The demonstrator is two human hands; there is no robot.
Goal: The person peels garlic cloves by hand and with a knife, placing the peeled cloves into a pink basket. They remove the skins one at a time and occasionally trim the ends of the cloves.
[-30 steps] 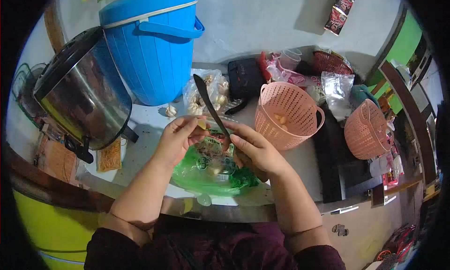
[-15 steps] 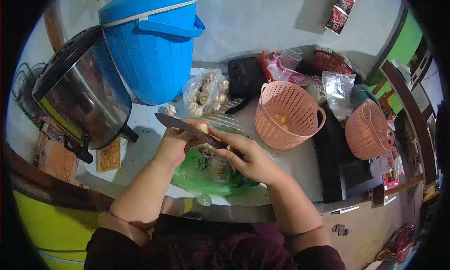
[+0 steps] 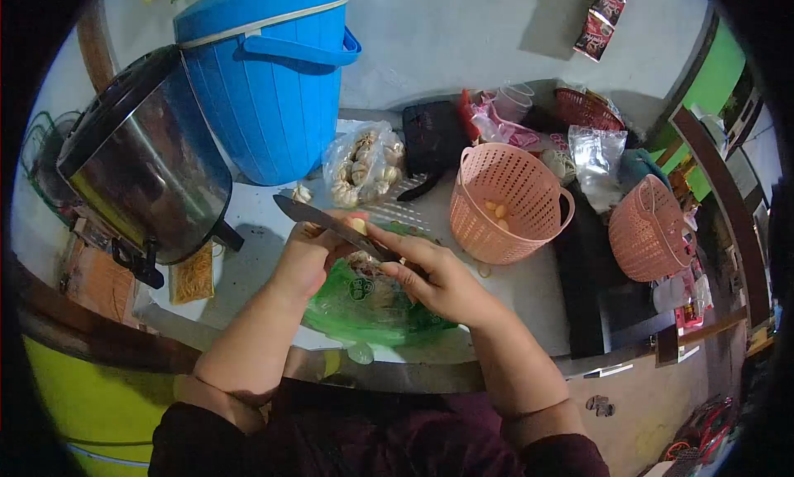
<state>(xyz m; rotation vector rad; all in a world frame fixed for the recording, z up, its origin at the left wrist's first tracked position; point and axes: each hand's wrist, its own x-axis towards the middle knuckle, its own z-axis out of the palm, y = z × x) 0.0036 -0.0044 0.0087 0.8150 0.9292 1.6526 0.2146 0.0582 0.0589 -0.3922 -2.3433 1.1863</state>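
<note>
My right hand point(image 3: 426, 270) grips a knife point(image 3: 318, 219) whose dark, wide blade points up and to the left. A pale garlic clove point(image 3: 358, 225) is pinched in my left hand point(image 3: 310, 254), right against the blade. Below both hands lies a green plastic bag point(image 3: 372, 307) with peelings on it. Behind them, a clear bag of garlic bulbs point(image 3: 364, 167) stands beside a single loose bulb point(image 3: 303, 193). To the right, a pink basket point(image 3: 513, 200) has several peeled cloves point(image 3: 498, 212) at its bottom.
At the left stand a large blue lidded bucket point(image 3: 260, 105) and a big metal pot point(image 3: 149, 162). A packet of yellowish food point(image 3: 193, 277) lies near the pot. A second pink basket point(image 3: 649, 229) sits at the right, and a black pouch point(image 3: 434, 134) lies behind.
Both hands stay in nearly the same place. The knife and the clove have shifted very slightly.
</note>
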